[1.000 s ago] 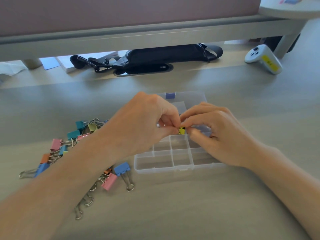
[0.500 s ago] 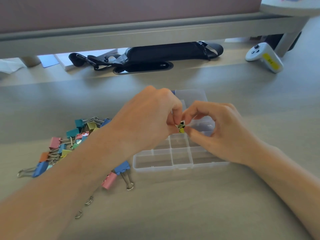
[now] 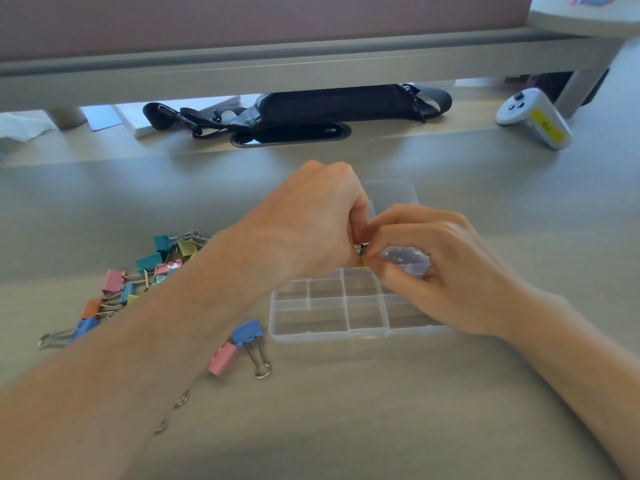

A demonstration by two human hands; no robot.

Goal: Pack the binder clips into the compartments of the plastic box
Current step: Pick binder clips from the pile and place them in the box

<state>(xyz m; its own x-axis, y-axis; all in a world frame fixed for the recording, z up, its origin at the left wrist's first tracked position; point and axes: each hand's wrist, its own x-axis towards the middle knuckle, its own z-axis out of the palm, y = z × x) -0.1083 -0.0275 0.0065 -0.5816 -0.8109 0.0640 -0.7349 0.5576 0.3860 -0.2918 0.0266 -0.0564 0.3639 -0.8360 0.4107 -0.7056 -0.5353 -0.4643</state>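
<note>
Together, left hand [image 3: 311, 220], right hand [image 3: 446, 271] pinch yellow clip [image 3: 364, 259] over box [image 3: 329, 337]; front rim clear.

Lighting: moderate, soft, cool; brightest through the gap under the far shelf [image 3: 311, 64], throwing pale patches on the counter [image 3: 381, 427]. Shadows: faint, diffuse. Glare: mild sheen on plastic box [image 3: 311, 337]. Sharpness: soft overall. Edges: wide-angle bowing

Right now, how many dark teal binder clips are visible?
2 dark teal clips, in the pile left of the clear plastic box: one at its far edge, one nearer. The left forearm may hide more.
</note>
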